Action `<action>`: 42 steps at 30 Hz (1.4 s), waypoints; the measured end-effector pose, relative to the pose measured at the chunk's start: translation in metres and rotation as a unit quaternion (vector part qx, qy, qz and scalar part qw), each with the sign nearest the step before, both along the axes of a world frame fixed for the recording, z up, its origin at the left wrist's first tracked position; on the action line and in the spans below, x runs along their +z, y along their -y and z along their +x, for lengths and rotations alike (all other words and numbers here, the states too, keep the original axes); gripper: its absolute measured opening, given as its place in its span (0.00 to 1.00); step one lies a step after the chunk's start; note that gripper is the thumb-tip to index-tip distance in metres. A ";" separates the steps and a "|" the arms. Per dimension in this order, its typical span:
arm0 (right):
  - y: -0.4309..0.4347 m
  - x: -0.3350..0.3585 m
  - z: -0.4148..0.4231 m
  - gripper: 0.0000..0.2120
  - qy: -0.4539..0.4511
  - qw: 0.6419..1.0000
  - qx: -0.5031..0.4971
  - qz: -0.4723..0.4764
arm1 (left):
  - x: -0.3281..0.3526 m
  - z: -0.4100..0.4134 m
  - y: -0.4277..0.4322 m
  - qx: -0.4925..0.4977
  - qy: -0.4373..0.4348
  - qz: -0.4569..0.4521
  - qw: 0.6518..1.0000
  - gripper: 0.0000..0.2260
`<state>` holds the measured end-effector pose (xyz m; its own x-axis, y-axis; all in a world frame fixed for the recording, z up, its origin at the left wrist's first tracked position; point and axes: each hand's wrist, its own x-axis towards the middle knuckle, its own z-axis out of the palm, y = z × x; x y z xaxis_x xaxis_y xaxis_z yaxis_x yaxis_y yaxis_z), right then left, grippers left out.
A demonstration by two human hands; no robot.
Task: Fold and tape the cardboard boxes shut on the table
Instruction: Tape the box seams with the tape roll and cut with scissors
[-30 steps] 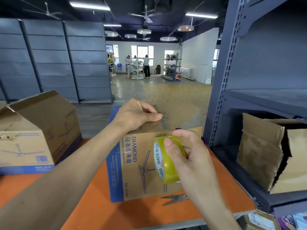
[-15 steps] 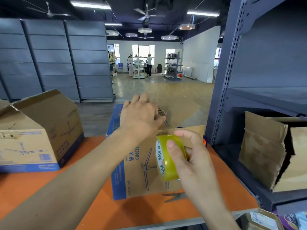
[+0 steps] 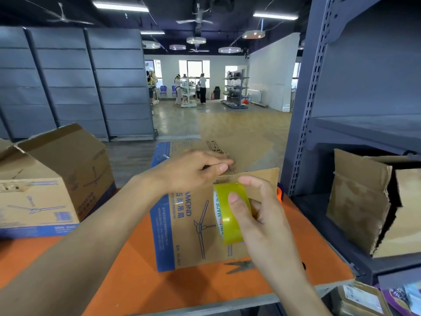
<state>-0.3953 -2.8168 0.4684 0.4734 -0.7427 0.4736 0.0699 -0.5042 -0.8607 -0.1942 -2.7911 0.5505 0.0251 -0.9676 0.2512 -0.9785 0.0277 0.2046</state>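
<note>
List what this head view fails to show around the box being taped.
All in the head view.
Middle box top seam: covered by the left hand; tape laid there cannot be told.
Tape roll print: partly under the right hand thumb.
Scissors: partly behind the right wrist.
Left box: cut by the left edge.

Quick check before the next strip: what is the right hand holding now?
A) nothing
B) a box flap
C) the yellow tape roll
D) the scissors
C: the right hand has its thumb and fingers curled round the yellow tape roll, in front of the printed box. The scissors lie on the orange table, with no hand on them.
</note>
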 end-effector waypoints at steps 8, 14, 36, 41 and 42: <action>0.036 0.008 -0.002 0.17 -0.052 0.998 -0.021 -0.036 | -0.006 0.002 -0.005 0.011 0.039 0.085 0.996 0.32; 0.061 0.021 0.016 0.09 -0.182 0.951 -0.147 -0.200 | -0.002 0.001 -0.005 0.004 0.041 0.101 0.994 0.32; 0.077 0.025 0.014 0.04 -0.148 0.983 0.014 -0.112 | -0.002 -0.001 -0.004 0.001 -0.034 0.061 0.998 0.23; 0.078 0.023 0.013 0.03 -0.149 0.979 0.017 -0.141 | 0.012 0.002 0.000 0.005 -0.055 0.083 0.995 0.24; 0.078 0.023 0.013 0.03 -0.145 0.979 0.017 -0.143 | 0.014 0.002 0.002 0.008 -0.060 0.085 0.994 0.25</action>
<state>-0.3824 -2.8947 0.4913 0.6408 -0.5816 0.5012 -0.1368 -0.7288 -0.6709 -0.1918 -2.7929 0.5648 0.0598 -0.9952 0.0774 -0.9466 -0.0319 0.3208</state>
